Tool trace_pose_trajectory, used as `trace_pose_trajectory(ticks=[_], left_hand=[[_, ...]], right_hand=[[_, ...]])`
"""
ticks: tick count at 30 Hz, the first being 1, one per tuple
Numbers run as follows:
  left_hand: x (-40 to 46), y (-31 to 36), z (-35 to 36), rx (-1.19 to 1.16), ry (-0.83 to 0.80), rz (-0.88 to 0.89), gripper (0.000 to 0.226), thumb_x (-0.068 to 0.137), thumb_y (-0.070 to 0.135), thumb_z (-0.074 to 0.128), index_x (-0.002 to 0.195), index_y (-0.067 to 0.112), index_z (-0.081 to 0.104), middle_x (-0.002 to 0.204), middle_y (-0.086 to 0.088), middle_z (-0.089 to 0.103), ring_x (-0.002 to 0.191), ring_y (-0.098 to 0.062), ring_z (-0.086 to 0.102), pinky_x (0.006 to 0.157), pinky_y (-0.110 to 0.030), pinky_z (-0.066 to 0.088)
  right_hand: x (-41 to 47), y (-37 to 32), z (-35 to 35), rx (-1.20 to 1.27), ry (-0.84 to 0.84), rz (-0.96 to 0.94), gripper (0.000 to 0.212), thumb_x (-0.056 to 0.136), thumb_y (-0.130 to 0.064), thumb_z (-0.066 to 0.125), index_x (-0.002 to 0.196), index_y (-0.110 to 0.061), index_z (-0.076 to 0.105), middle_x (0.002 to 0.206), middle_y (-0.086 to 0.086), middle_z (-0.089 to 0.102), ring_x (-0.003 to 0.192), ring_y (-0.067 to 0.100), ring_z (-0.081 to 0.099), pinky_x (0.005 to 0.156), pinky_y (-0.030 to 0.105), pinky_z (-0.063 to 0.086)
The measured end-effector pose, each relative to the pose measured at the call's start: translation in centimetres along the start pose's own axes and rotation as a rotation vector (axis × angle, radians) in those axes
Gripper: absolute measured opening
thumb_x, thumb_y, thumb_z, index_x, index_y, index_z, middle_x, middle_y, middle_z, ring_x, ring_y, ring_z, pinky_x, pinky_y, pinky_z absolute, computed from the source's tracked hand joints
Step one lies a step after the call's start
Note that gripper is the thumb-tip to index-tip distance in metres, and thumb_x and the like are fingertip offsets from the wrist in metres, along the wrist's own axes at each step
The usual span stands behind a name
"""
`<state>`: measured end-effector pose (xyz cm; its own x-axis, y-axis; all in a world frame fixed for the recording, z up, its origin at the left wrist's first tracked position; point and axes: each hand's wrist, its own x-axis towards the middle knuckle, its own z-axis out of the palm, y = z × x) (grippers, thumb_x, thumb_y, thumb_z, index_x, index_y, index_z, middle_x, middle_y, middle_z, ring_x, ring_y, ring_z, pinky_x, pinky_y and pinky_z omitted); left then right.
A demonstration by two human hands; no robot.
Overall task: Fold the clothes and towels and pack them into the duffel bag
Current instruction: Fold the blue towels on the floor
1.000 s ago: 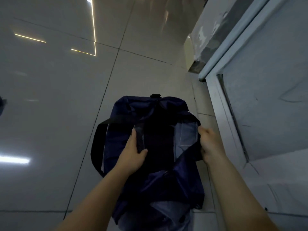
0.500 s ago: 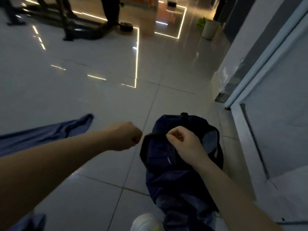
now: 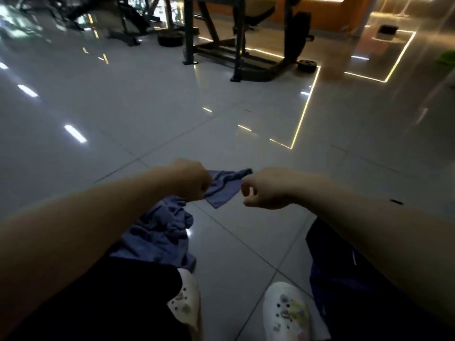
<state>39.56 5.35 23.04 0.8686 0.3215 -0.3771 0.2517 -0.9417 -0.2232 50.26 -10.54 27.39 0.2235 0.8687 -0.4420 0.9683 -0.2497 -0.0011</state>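
Out front over the tiles, left hand (image 3: 194, 180) pinches the crumpled blue-purple towel (image 3: 221, 187), its free corner just beside the curled, empty right hand (image 3: 261, 190).

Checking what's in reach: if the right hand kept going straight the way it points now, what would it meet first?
Probably the blue cloth held up by the left hand: the right hand points leftward at its free end, apparently just short of it; depth is unclear.

My hands off duffel bag (image 3: 344, 271); left hand (image 3: 194, 179) now gripping blue towel (image 3: 221, 187), right hand (image 3: 264, 188) curled beside it.
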Motion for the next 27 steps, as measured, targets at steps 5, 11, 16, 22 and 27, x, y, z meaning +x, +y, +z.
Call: trace_pose_trajectory(ticks=[5,11,16,22,27], left_hand=[[-2.5,-5.5,3.2,-0.288,0.081,-0.237,0.011,0.088,0.016,0.058,0.097,0.015,0.064,0.092,-0.003,0.061,0.089,-0.023,0.057,0.076,-0.032,0.047],[-3.7,-6.5,15.4,-0.461,-0.021,-0.450,0.014,0.095,0.027,0.050,0.088,0.018,0.058,0.090,-0.010,0.063,0.073,-0.025,0.051,0.064,-0.037,0.045],[-1.7,-7.2,23.1,-0.568,-0.024,-0.491,0.020,0.098,0.029,0.043,0.107,0.019,0.058,0.106,-0.003,0.061,0.088,-0.024,0.054,0.063,-0.030,0.036],[3.2,-7.4,28.6,-0.316,0.212,-0.143,0.045,0.076,0.036,0.071,0.118,0.023,0.062,0.121,-0.006,0.060,0.111,-0.033,0.059,0.074,-0.045,0.055],[10.5,-7.3,31.1,-0.292,-0.138,-0.228,0.074,0.089,0.072,0.026,0.151,0.041,0.001,0.159,0.006,-0.018,0.144,-0.028,-0.023,0.103,-0.074,-0.005]], right_hand=[[5.8,-4.4,0.6,-0.226,-0.003,-0.183,0.032,0.101,-0.033,0.042,0.127,-0.016,0.051,0.128,0.007,0.055,0.113,0.026,0.053,0.085,0.036,0.044],[12.0,-5.6,4.4,-0.266,-0.113,-0.250,0.033,0.102,-0.032,0.041,0.129,-0.014,0.047,0.127,0.010,0.054,0.110,0.029,0.054,0.078,0.034,0.041],[18.4,-6.2,11.1,-0.040,-0.203,-0.178,0.037,0.101,-0.034,0.042,0.134,-0.017,0.042,0.135,0.010,0.048,0.116,0.031,0.050,0.082,0.036,0.039],[27.5,-6.0,20.3,0.313,-0.180,0.061,0.047,0.097,-0.036,0.049,0.139,-0.020,0.037,0.143,0.008,0.036,0.127,0.031,0.041,0.100,0.041,0.041],[35.5,-1.8,22.5,0.405,0.027,0.200,0.058,0.095,-0.028,0.053,0.146,-0.014,0.030,0.150,0.012,0.027,0.133,0.036,0.031,0.104,0.043,0.036]])
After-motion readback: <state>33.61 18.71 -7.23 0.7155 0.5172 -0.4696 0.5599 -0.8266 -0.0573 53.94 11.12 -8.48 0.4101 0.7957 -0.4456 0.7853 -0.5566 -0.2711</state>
